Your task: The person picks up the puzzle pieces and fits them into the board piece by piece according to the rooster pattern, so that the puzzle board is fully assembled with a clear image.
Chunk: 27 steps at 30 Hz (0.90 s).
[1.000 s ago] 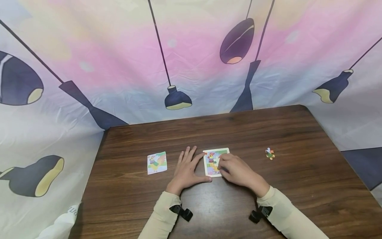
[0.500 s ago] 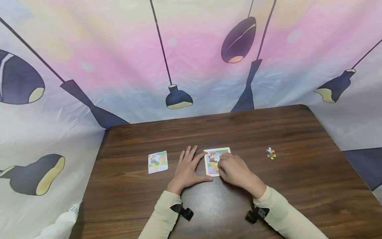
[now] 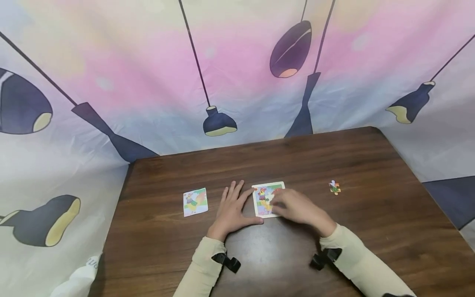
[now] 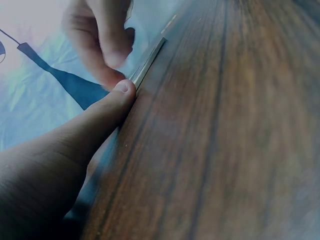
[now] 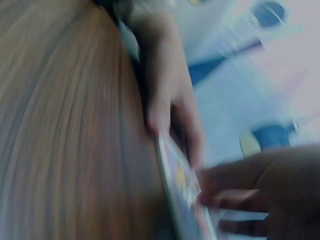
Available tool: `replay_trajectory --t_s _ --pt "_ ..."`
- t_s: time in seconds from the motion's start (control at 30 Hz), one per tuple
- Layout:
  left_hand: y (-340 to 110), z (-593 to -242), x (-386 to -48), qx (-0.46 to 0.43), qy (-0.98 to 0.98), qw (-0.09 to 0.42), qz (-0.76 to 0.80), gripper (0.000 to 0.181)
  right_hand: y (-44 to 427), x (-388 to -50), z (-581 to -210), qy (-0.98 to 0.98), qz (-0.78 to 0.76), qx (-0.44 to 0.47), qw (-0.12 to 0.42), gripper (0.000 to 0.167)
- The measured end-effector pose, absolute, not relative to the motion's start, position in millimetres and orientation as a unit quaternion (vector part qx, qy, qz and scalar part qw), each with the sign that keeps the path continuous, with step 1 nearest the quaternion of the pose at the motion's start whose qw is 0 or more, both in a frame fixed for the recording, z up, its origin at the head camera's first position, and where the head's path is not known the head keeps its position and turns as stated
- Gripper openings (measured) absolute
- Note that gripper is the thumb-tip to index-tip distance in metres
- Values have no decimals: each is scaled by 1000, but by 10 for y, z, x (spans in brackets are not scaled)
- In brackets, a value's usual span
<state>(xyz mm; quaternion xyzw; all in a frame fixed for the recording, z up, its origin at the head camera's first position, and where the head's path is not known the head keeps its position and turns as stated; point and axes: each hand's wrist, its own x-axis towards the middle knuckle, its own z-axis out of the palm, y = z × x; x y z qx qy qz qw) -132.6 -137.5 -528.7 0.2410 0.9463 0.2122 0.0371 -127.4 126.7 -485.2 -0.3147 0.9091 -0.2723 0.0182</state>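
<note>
A small jigsaw puzzle in a white-edged tray (image 3: 264, 216) lies on the table, showing a colourful rooster picture. My left hand (image 3: 231, 215) spreads its straight fingers at the left side, with the index fingertip at the upper left corner and the thumb at the lower left corner. In the left wrist view that thumb (image 4: 122, 89) presses against the tray's edge. Over the right half of the puzzle, my right hand (image 3: 297, 206) bends its thumb and fingers together in a pinch on a puzzle piece, mostly hidden by the fingers. The right wrist view is blurred.
A picture card (image 3: 195, 202) with the same rooster lies left of my left hand. Right of my right hand are loose puzzle pieces (image 3: 335, 187), close together. The wooden table (image 3: 386, 231) ends at the back against a printed cloth (image 3: 245, 82).
My right hand has pressed down at the puzzle, then lifted a little and turned, keeping its thumb and fingers near the same spot. The left hand stays in place.
</note>
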Motion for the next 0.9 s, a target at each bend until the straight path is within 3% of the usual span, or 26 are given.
replay_trajectory --t_s 0.07,0.23,0.47,0.9 --pt "-1368 -5302 -1320 240 946 41 212 106 1514 -1287 -4906 897 -329 -296 3 7" --pt "-1359 -5308 -1324 240 944 32 223 106 2292 -1290 -5019 908 -349 -220 -77 29" --pt "-1387 -5322 -1298 235 949 41 208 107 3050 -1259 -5102 927 -344 -147 18 64" --pt "-1363 -5327 -1315 238 946 29 217 107 3134 -1350 -5067 940 -302 -155 36 56"
